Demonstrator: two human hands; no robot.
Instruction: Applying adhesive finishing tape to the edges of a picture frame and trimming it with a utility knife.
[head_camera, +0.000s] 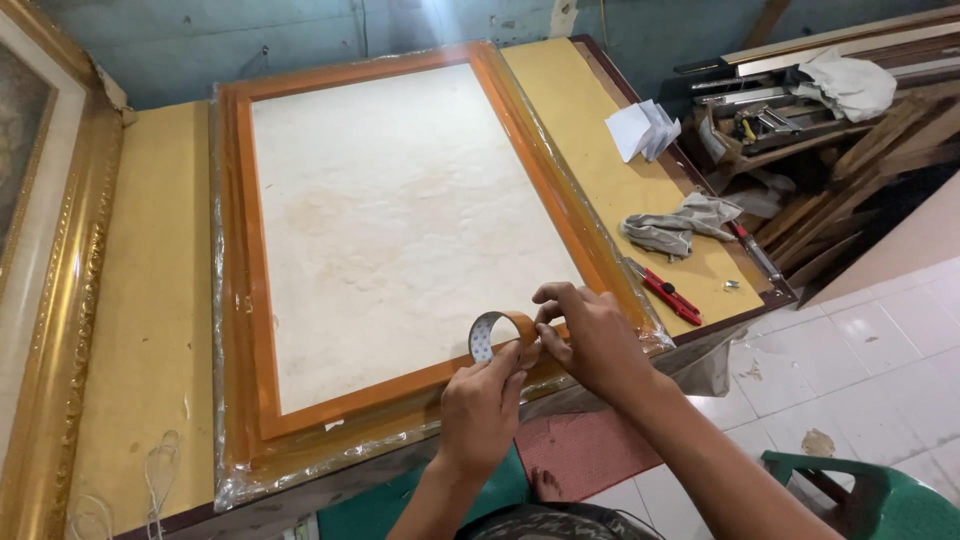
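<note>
Left hand grips tape roll, fingers curled on its rim, over the orange frame near edge. Right hand pinches at the roll, seemingly the tape end. Frame lies flat on yellow table.

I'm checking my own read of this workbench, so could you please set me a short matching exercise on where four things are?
Things:
1. tape roll
2. red-handled cutter
3. grey rag
4. gold frame

Places:
A. standing along the bench's left edge
B. crumpled right of the big picture
C. held between both hands
D. lying near the bench's front right corner

Pairs: 1-C, 2-D, 3-B, 4-A
</note>
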